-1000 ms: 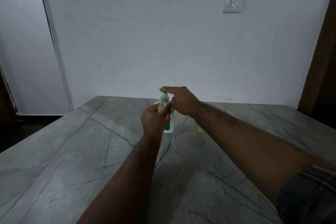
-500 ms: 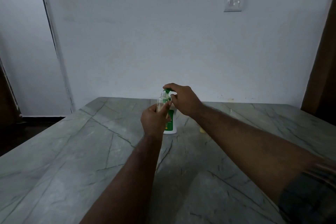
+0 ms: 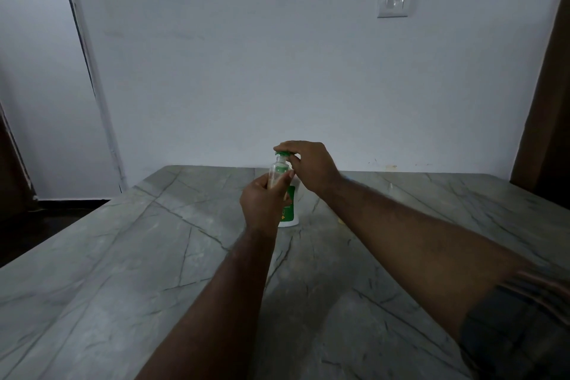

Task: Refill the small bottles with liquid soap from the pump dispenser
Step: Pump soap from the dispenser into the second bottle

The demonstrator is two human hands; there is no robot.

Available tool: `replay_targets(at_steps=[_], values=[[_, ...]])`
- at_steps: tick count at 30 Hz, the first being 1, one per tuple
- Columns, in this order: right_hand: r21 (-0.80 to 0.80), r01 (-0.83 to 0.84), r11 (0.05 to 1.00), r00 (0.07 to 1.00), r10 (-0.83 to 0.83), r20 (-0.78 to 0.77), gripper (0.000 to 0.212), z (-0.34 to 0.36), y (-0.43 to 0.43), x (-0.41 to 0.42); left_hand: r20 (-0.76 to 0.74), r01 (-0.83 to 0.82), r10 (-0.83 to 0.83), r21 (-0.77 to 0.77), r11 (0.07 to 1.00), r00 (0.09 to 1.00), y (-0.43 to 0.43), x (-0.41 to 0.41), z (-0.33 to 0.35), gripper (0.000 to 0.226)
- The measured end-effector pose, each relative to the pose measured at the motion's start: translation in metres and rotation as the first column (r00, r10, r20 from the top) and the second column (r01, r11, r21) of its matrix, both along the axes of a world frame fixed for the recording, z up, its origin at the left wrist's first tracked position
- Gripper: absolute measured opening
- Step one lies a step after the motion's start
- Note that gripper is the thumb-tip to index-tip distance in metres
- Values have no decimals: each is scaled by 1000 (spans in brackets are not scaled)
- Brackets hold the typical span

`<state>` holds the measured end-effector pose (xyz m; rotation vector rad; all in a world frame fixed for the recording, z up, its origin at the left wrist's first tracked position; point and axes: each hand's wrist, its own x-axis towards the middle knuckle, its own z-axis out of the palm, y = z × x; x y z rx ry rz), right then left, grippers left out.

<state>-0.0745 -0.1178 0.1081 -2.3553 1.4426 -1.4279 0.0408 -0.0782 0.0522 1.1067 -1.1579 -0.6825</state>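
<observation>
A white pump dispenser (image 3: 291,213) with a green label stands near the far middle of the grey stone table (image 3: 123,256). Its green pump head (image 3: 282,154) sits raised, with the fingers of my right hand (image 3: 308,168) resting on top of it. My left hand (image 3: 262,202) grips a small clear bottle (image 3: 277,171) upright, its open neck right under the pump's nozzle. Yellowish liquid fills the bottle's lower part, mostly hidden by my fingers.
A small yellowish object (image 3: 340,220) lies on the table behind my right forearm, mostly hidden. A white wall with a light switch (image 3: 394,0) rises behind the table's far edge. A dark floor drops off to the left.
The pump head has risen from pressed down to raised, and my right hand went up with it. My left hand keeps the small bottle under the nozzle.
</observation>
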Motion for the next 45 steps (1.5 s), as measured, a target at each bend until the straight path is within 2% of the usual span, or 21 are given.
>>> replay_targets(at_steps=[10, 15, 21, 31, 37, 42, 45], values=[[-21, 41, 999, 997, -42, -58, 33, 0, -5, 1, 25, -11, 12, -27, 1000, 1000, 4, 2, 4, 39], [-54, 90, 995, 985, -97, -141, 33, 1, -8, 2, 28, -25, 25, -29, 999, 999, 7, 5, 1, 37], [-67, 129, 989, 986, -135, -99, 34, -4, -11, 6, 46, -36, 37, -39, 999, 998, 9, 5, 0, 38], [-48, 50, 998, 981, -58, -184, 40, 2, -6, 0, 58, -38, 41, -51, 998, 997, 2, 5, 3, 31], [-34, 4, 999, 986, -10, -167, 41, 1, -1, -2, 40, -35, 38, -73, 997, 998, -1, 3, 4, 34], [-29, -15, 999, 989, 11, -146, 43, -2, 2, 0, -8, -15, 15, -67, 998, 1000, -1, 0, 1, 22], [-8, -2, 1000, 990, 1, -143, 49, -9, 1, -2, -36, -9, 7, -75, 997, 999, 0, -3, -2, 23]])
